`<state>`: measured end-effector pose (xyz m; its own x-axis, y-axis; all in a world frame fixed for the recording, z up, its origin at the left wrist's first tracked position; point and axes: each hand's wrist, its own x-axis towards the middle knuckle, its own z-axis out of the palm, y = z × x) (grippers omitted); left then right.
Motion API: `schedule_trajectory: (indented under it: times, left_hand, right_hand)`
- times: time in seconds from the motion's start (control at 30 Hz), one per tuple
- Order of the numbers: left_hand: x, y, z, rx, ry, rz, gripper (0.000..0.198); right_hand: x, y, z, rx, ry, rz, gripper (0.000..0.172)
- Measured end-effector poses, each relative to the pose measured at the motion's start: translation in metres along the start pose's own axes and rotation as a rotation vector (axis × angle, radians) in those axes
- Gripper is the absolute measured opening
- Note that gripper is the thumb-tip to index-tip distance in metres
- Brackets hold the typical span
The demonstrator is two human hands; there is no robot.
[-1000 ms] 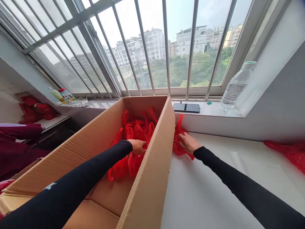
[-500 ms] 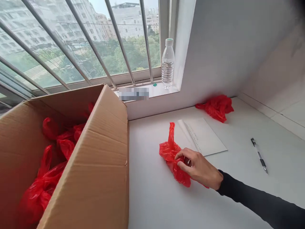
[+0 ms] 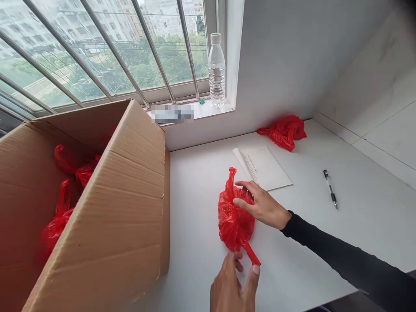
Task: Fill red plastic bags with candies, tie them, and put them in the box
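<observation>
A red plastic bag [image 3: 229, 216] with a bunched middle lies on the white table. One twisted handle points toward the window, the other toward me. My right hand [image 3: 264, 206] is at the bag's upper right, thumb and fingers apart around the base of the far handle. From the bottom edge my left hand [image 3: 232, 284] reaches in, its thumb and fingers spread. Its thumb tip is at the end of the near handle, and its fingertips are at the bag's lower edge. Whether they press on it is hard to tell.
To the left stands an open cardboard box [image 3: 130, 203] holding several red bags [image 3: 56, 225]. Beyond my hands lie an open notebook [image 3: 271, 169], a pen [image 3: 330, 189] and another red bag [image 3: 286, 132]. A water bottle [image 3: 216, 73] stands on the windowsill [image 3: 211, 113].
My left hand has come into view at the bottom. My right hand's fingers have moved off the bag's middle toward the far handle. The bag is turned and looks rounder; the view has shifted.
</observation>
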<state>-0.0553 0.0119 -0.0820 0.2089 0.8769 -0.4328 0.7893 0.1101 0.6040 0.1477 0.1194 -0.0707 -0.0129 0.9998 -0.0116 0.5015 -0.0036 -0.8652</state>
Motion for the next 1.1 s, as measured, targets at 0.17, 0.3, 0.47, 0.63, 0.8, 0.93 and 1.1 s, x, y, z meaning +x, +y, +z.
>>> schedule_trajectory:
  times: [0.17, 0.3, 0.47, 0.63, 0.8, 0.93, 1.1]
  left_hand:
    - [0.029, 0.019, 0.025, -0.073, 0.047, -0.031, 0.037]
    - [0.016, 0.021, 0.017, -0.174, 0.057, 0.023, 0.043]
    - [-0.001, 0.018, 0.014, -0.198, 0.133, 0.045, 0.043]
    - [-0.011, 0.008, 0.020, -0.183, 0.134, 0.044, 0.042]
    - [-0.011, 0.009, 0.001, -0.301, 0.188, -0.021, 0.038]
    - [-0.004, 0.025, -0.006, -0.592, 0.304, -0.114, 0.035]
    - [0.000, 0.029, -0.002, -0.754, 0.385, -0.247, 0.045]
  right_hand:
    - [0.019, -0.003, 0.008, 0.078, -0.033, -0.037, 0.036]
    - [0.016, 0.004, -0.009, 0.183, -0.014, -0.013, 0.033]
    - [0.013, 0.025, -0.023, 0.294, 0.015, 0.036, 0.028]
    - [0.007, 0.049, -0.018, 0.320, 0.070, 0.096, 0.025]
    - [0.001, 0.056, -0.021, 0.395, 0.094, 0.126, 0.029]
    - [-0.007, 0.046, -0.029, 0.514, 0.056, 0.117, 0.029]
    - [-0.014, 0.032, -0.028, 0.817, -0.069, 0.174, 0.029]
